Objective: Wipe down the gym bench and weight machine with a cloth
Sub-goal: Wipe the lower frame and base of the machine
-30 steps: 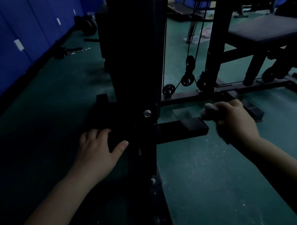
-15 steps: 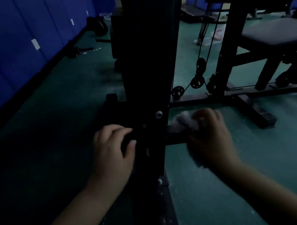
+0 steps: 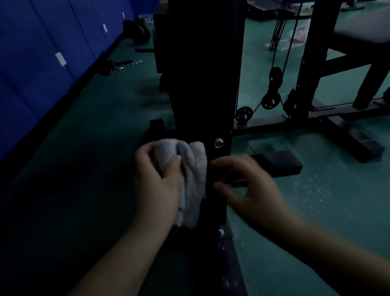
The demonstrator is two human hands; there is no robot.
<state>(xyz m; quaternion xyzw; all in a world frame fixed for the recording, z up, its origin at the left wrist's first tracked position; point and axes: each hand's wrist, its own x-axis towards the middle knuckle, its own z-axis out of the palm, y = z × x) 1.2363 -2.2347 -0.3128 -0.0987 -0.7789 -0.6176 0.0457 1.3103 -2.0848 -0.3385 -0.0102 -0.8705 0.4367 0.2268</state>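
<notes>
Both forearms are bare, with no sleeve visible up to the picture edge. The left hand (image 3: 156,185) enters from 7 o'clock. The right hand (image 3: 247,185), blurred, enters from 4 o'clock.

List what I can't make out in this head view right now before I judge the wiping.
- Right hand: blurred by motion, finger pose unclear.
- Cloth: partly covered by the left hand gripping it.
- Machine upright: top cut by frame edge; too dark to judge cleanliness.
- Bench: cut off at right edge.

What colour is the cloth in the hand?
Pale grey-white; the cloth, gripped by the left hand, shows in the dim head view.
</notes>
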